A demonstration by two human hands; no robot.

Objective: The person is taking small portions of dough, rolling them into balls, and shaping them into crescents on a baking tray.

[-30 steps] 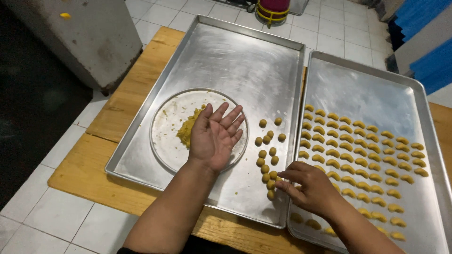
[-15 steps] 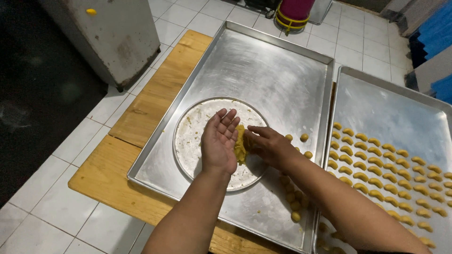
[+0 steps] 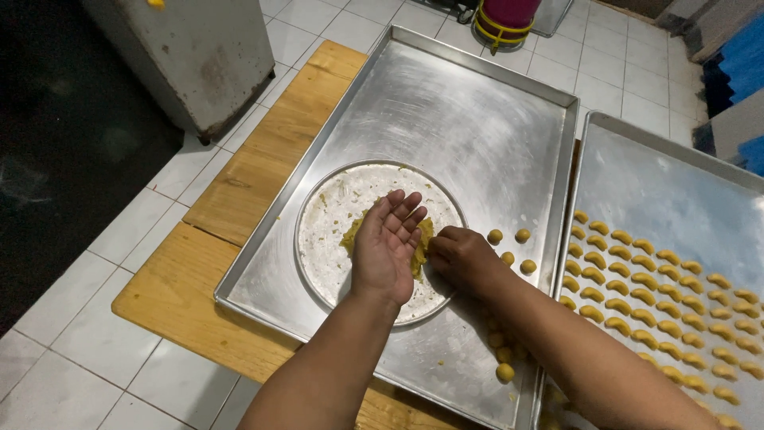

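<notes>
Right hand (image 3: 464,259) shifted lower against the dough, yellow dough lump (image 3: 419,243) flattened, crumbly, on round floured plate (image 3: 334,239) inside left steel tray (image 3: 446,119), right fingers curled pinching its edge, left hand (image 3: 386,247) spread flat, covering it.

Both forearms are bare to the frame's edge at 6 o'clock, no sleeves showing. The left hand (image 3: 387,248) and right hand (image 3: 464,260) wear no gloves, rings or watch.
</notes>
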